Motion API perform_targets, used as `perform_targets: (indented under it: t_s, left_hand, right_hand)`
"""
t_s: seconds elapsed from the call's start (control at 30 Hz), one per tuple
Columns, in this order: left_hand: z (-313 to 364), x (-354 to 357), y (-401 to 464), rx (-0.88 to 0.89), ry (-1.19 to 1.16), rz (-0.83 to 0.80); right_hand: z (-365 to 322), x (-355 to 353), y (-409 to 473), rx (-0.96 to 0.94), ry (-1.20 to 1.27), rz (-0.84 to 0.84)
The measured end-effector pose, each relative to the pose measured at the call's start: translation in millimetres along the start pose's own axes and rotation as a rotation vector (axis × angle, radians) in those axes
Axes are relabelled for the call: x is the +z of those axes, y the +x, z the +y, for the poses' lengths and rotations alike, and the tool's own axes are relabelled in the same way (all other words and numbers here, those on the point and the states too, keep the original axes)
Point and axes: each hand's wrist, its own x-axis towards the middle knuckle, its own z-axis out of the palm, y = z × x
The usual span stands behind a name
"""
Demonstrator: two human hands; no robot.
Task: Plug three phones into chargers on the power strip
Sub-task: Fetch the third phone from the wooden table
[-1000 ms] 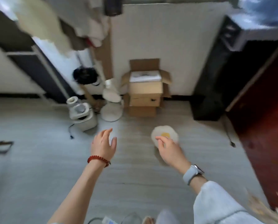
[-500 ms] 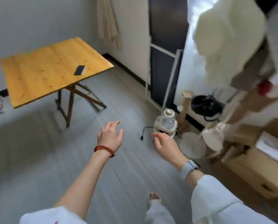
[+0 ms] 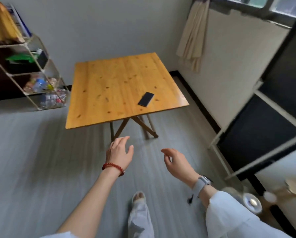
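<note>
A black phone (image 3: pixel 146 99) lies flat near the right front corner of a wooden folding table (image 3: pixel 109 86) ahead of me. My left hand (image 3: pixel 120 151), with a red bead bracelet at the wrist, hangs in the air below the table's front edge, fingers spread and holding nothing. My right hand (image 3: pixel 175 161), with a pale watch on the wrist, is beside it, fingers loosely curled and apart, also holding nothing. No power strip or charger is in sight.
A white wire shelf (image 3: pixel 32 73) with bottles and bags stands at the left wall. A dark door with a white frame (image 3: pixel 257 127) and a beige cloth (image 3: pixel 193 36) are on the right. A kettle-like appliance (image 3: pixel 252 202) sits low right. Grey floor (image 3: pixel 32 160) stretches between me and the table.
The view has swung left from the boxes and door to face the wooden table, which is now nearer and centred. Both hands stay raised with nothing in them.
</note>
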Motion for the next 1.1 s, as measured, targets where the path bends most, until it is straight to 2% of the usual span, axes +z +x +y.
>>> perform_targets:
  t_s: [0.13,0.27,0.4,0.63,0.73,0.9,0.97,1.1]
  left_hand:
    - [-29,-10,132,-0.037,-0.023,-0.023]
    - [-52,-13,228,-0.091,-0.027,-0.077]
    - [-67,-3,301,-0.169,-0.021,-0.169]
    - [-89,31,418,-0.193,0.032,-0.286]
    - [-102,52,462,-0.212,0.118,-0.370]
    - [-125,83,496,-0.164,0.300,-0.529]
    - [-134,92,499,-0.129,0.391,-0.586]
    - [-148,102,498,-0.056,0.478,-0.576]
  right_hand:
    - [-23,12,132,0.065,0.001,-0.017]
    - [-39,19,231,0.153,-0.007,-0.074]
    - [-41,24,305,0.249,0.045,-0.067]
    - [-21,42,441,0.448,0.073,0.027]
    - [-8,53,497,0.584,0.045,0.049]
    - [-9,76,540,0.797,-0.096,0.048]
    - [-15,85,544,0.894,-0.064,0.044]
    - [-15,86,558,1.071,0.118,0.077]
